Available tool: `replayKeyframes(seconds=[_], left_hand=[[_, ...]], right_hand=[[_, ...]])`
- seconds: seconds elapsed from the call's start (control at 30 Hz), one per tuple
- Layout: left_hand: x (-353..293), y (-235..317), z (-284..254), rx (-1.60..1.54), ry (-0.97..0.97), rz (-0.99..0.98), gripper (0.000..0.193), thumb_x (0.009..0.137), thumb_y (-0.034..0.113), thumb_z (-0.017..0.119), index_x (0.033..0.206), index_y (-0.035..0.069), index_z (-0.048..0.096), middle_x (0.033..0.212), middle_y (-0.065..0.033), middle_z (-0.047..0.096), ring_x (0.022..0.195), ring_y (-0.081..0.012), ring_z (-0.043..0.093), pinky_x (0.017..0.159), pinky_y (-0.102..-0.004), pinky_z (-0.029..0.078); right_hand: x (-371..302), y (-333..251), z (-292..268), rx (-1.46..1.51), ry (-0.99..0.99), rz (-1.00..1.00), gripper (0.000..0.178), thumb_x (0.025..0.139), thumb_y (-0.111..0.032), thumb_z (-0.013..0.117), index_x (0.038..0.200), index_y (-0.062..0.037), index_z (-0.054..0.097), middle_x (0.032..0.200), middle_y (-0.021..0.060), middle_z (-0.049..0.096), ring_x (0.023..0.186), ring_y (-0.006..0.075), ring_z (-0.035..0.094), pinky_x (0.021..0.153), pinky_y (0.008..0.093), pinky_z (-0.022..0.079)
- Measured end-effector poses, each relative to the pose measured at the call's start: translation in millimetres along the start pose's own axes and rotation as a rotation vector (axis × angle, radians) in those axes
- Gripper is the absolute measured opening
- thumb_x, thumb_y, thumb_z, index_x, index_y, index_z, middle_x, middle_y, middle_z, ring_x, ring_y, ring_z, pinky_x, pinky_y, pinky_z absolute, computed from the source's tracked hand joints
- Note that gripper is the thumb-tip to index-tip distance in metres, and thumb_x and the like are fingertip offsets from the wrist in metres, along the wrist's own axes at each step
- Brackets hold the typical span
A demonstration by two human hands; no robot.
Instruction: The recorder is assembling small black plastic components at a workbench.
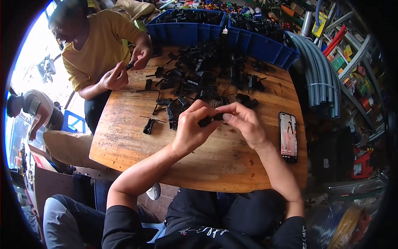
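In a cluttered workshop, above a wooden bench (215, 162), left hand (191, 128) and right hand (244, 122) pinch one small black clip (209, 120) between fingertips; best pressed squarely together, steady, beside the heap of black parts (207, 79)

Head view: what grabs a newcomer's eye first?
The pile of black plastic parts strewn across the far half of the round wooden table, with the left hand and right hand pinching one small black part together at the centre. A lit phone lies at the right edge.
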State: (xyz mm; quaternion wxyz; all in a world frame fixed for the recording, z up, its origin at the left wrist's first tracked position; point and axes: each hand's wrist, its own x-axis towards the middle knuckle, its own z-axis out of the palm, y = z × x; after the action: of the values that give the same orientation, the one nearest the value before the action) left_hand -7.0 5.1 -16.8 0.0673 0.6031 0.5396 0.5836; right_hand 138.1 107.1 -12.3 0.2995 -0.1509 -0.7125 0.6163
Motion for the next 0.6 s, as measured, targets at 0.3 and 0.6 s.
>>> replayKeyframes(seconds=[0.3, 0.6], left_hand=[[-6, 3, 3, 0.053, -0.019, -0.039, 0.023, 0.064, 0.003, 0.074, 0.083, -0.001, 0.062, 0.075, -0.008, 0.055, 0.062, -0.0192, 0.057, 0.056, -0.0272, 0.046], [-2, 4, 4, 0.016, -0.027, -0.092, 0.023, 0.065, 0.005, 0.075, 0.084, -0.002, 0.063, 0.076, -0.0072, 0.055, 0.063, -0.0142, 0.055, 0.057, -0.0248, 0.045]], right_hand=[[-2, 14, 3, 0.471, 0.036, 0.245, 0.004, 0.083, -0.006, 0.056, 0.084, -0.0034, 0.058, 0.082, 0.003, 0.06, 0.076, 0.0086, 0.053, 0.072, 0.0226, 0.041], [-4, 13, 11, 0.637, 0.091, 0.237, 0.003, 0.083, -0.006, 0.058, 0.082, -0.0028, 0.058, 0.08, 0.0033, 0.06, 0.076, 0.0078, 0.053, 0.074, 0.0209, 0.041]])
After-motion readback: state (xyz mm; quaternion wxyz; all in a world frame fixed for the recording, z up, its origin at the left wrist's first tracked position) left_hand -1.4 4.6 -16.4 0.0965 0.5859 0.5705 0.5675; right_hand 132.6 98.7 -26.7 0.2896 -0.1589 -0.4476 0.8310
